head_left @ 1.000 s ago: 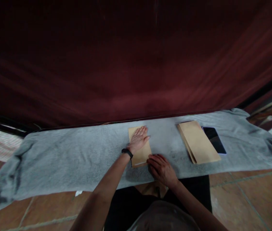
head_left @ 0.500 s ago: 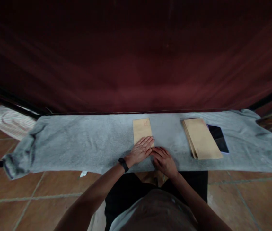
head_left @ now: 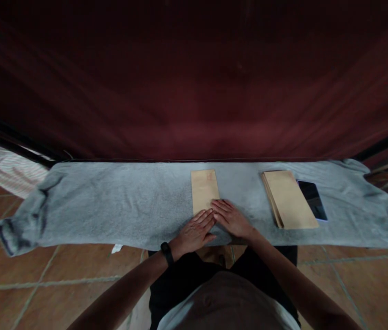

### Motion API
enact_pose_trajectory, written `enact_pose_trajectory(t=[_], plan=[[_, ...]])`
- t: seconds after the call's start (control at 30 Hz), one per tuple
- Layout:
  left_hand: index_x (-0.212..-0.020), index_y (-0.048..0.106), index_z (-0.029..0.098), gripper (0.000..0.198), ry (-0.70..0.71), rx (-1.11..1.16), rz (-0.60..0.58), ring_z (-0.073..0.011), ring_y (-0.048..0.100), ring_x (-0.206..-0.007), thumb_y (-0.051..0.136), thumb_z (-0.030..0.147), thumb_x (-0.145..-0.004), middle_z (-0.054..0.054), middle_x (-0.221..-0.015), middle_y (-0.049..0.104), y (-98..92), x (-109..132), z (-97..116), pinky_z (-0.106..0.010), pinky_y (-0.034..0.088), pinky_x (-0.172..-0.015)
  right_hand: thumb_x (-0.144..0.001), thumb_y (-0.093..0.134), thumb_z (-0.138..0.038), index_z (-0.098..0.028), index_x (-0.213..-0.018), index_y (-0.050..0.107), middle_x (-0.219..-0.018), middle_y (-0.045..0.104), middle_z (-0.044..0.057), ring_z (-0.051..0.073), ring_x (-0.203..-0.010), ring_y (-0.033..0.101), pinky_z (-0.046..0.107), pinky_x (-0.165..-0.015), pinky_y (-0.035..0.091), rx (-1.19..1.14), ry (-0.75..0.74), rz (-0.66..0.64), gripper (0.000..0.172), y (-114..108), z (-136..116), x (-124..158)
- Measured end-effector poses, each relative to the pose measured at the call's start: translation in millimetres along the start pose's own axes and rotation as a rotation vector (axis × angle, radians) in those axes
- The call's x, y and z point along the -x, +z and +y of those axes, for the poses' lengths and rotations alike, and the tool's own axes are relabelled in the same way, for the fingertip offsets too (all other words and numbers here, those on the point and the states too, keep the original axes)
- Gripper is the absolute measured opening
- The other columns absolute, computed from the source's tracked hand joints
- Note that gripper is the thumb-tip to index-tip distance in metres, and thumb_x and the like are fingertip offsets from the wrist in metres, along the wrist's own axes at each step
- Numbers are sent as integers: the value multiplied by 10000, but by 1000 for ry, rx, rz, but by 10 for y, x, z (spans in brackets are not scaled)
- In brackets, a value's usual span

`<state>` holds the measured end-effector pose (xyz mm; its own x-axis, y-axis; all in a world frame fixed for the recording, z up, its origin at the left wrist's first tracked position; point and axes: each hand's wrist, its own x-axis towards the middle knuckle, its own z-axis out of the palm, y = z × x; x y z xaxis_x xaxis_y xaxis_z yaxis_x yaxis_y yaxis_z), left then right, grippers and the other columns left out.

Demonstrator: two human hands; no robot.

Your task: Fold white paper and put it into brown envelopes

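A tan paper envelope (head_left: 204, 187) with a small red print near its top right corner lies flat on the grey cloth (head_left: 118, 201). My left hand (head_left: 196, 231), with a dark band at the wrist, rests over the envelope's near end, fingers stretched out. My right hand (head_left: 232, 220) lies flat on the envelope's lower right part, its fingertips close to those of my left hand. Both palms face down, and the near edge of the envelope is hidden beneath them.
To the right lies a stack of tan envelopes (head_left: 290, 199), partly over a dark phone (head_left: 312, 199). A dark red panel (head_left: 194, 105) rises behind the cloth. Striped fabric (head_left: 8, 174) is at the far left, above the tiled floor (head_left: 84, 266).
My left hand has slid down toward me along the envelope. My right hand has moved up onto it and its fingers have straightened. More of the envelope shows.
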<state>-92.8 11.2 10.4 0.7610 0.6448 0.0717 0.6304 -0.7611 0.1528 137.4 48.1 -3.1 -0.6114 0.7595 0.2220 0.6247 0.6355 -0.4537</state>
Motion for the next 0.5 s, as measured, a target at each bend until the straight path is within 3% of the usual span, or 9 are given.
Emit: enact_pose_trajectory(t=[0.13,0.3,0.5], plan=[[-1573,314,159,673,18,-6,-11,-213,260,-1539,356,566,-1039,-99,-1629,375,-12,-10,-20,-396,212,-1262,-1072,320,-351,-173,-1570,364,-1621,365,81,212,-1509,333,477,-1255,280,171,7,-74,531,75,250,-326],[-1610,208,161,715,42,-22,-6,-200,198,-1557,348,569,-1039,-85,-1670,281,-5,-9,-39,-389,196,-1270,-1063,300,-377,-161,-1601,287,-1642,307,81,217,-1523,301,469,-1273,222,276,97,-67,581,107,541,-739],[-1603,230,157,696,44,-23,-6,-202,185,-1560,349,554,-1044,-89,-1675,263,3,-8,-39,-388,190,-1272,-1059,284,-389,-115,-1596,288,-1637,302,127,265,-1519,307,517,-1266,202,306,225,-32,603,121,599,-1022]])
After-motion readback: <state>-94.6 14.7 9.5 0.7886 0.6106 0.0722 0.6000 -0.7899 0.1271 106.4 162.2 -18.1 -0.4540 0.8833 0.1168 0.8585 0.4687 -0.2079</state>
